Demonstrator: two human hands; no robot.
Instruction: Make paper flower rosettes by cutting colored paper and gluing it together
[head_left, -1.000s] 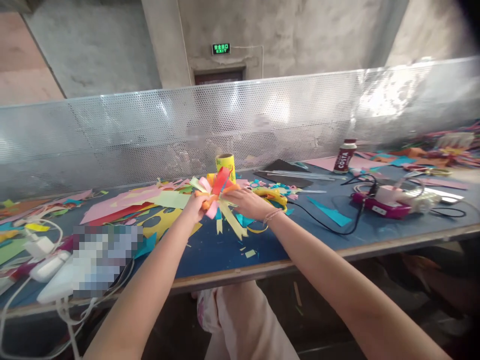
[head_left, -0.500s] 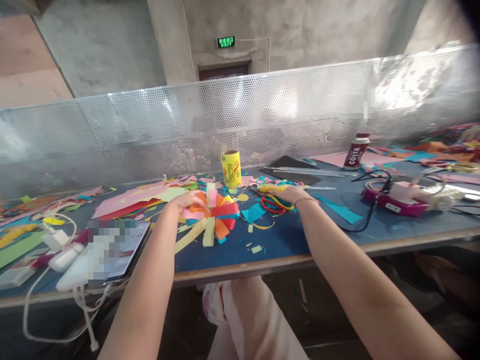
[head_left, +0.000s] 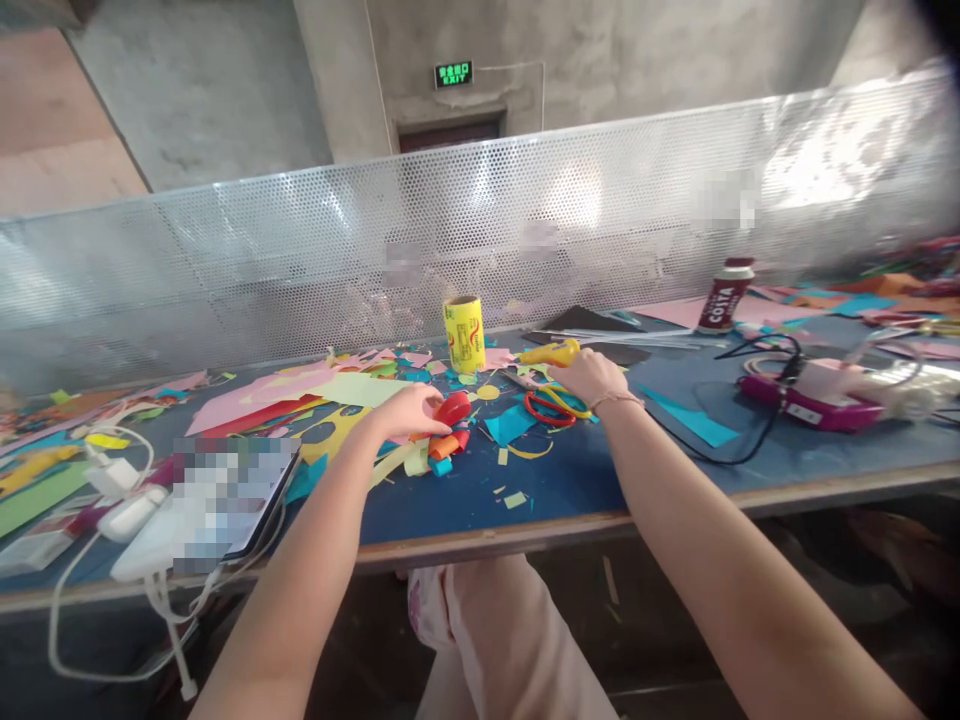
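Observation:
My left hand (head_left: 409,412) is closed around a paper-strip flower (head_left: 448,440) of red, orange, yellow and blue loops, now tilted on its side near the table's front. Part of the flower is hidden by the fingers. To the right, my right hand (head_left: 589,375) grips a yellow glue gun (head_left: 550,353), raised slightly above the table. Under and beside that hand lie scissors with red handles (head_left: 551,408) and yellow handles (head_left: 568,402). A blue paper piece (head_left: 510,425) is between the hands. Behind them stands a yellow cardboard tube (head_left: 465,335).
A phone (head_left: 259,500) and white chargers lie at the left edge. Coloured paper sheets (head_left: 255,395) and scraps cover the table (head_left: 555,490). Clear sticks (head_left: 615,338), a Costa bottle (head_left: 726,297) and a purple power strip (head_left: 810,405) with cables are right. A perforated metal panel (head_left: 300,260) stands behind.
My left hand has moved right and tipped the paper flower up from lying flat. My right hand has lifted the glue gun up off the scissors.

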